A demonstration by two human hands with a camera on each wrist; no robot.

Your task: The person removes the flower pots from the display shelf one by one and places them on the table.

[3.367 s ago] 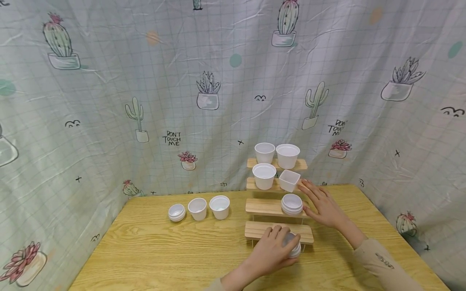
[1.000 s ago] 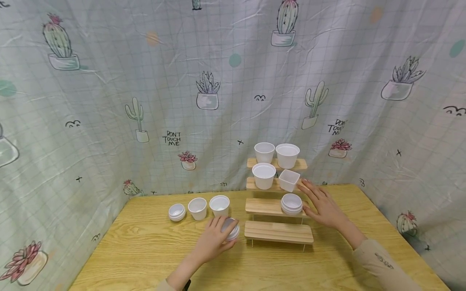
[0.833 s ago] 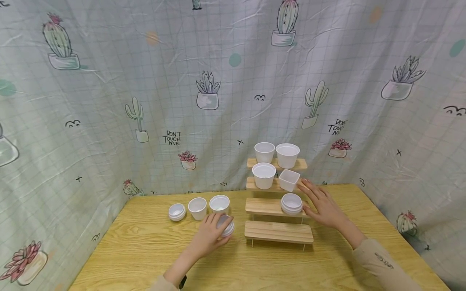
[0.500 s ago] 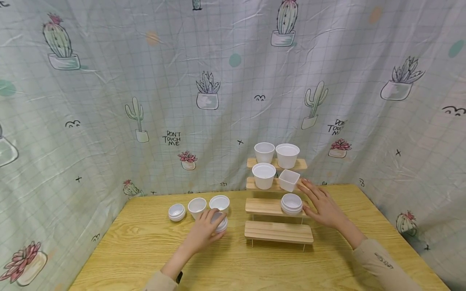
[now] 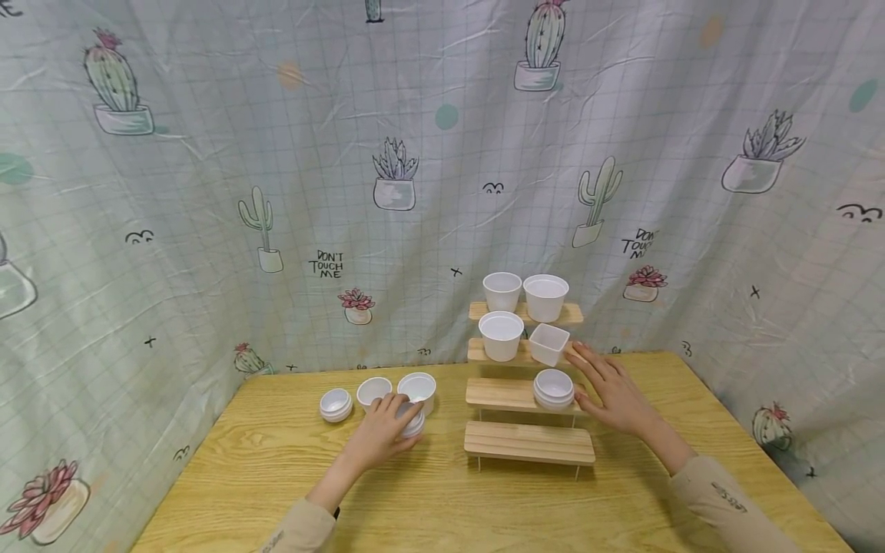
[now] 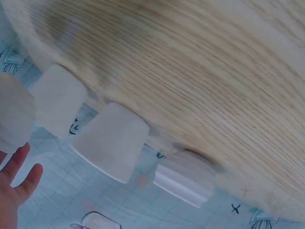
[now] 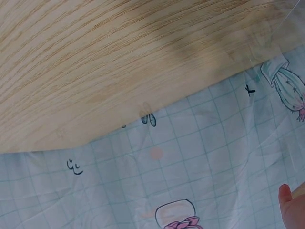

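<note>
Now the left hand [image 5: 376, 435] grips a round, ridged white pot [image 5: 415, 425] at lower centre — shifted left from the grained wooden shelf [image 5: 528, 443] — while the right hand [image 5: 618, 395] extends relaxed fingers, lower right.

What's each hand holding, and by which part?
The left hand grips a white ridged pot by its side. The right hand grips nothing visible; its fingers lie at the right end of the wooden stand.
</note>
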